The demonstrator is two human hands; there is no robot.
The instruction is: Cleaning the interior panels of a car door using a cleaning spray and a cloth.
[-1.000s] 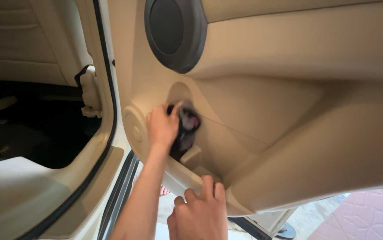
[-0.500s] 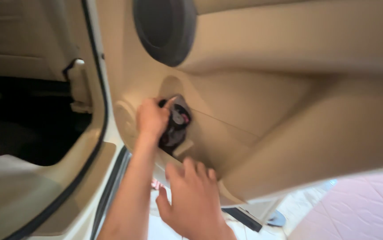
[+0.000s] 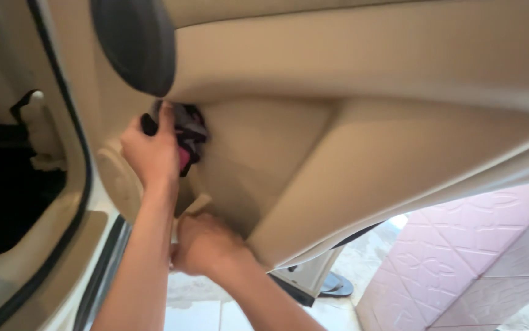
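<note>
A dark cloth [image 3: 186,132] with a patch of pink, bunched into a wad, is pressed against the beige inner door panel [image 3: 362,153] in the recess just below the round grey speaker grille [image 3: 134,43]. The left hand [image 3: 149,153] is clenched around this cloth, its fingers [image 3: 165,116] curled over the upper edge. Lower down, the right hand [image 3: 200,242] closes over the lip of the door pocket [image 3: 200,205], fingers wrapped on its edge, apparently steadying the door. Judged from the cloth's position, wiping stands at the upper front corner of the recess; the wide panel face to the right shows no cloth contact, and whether it has been cleaned cannot be told, as the view is blurred. Left of the hands lie the black door seal [image 3: 77,153] and the dark cabin footwell [image 3: 7,196]; below the door, pale floor tiles [image 3: 203,312] and pinkish embossed paving [image 3: 473,251].
</note>
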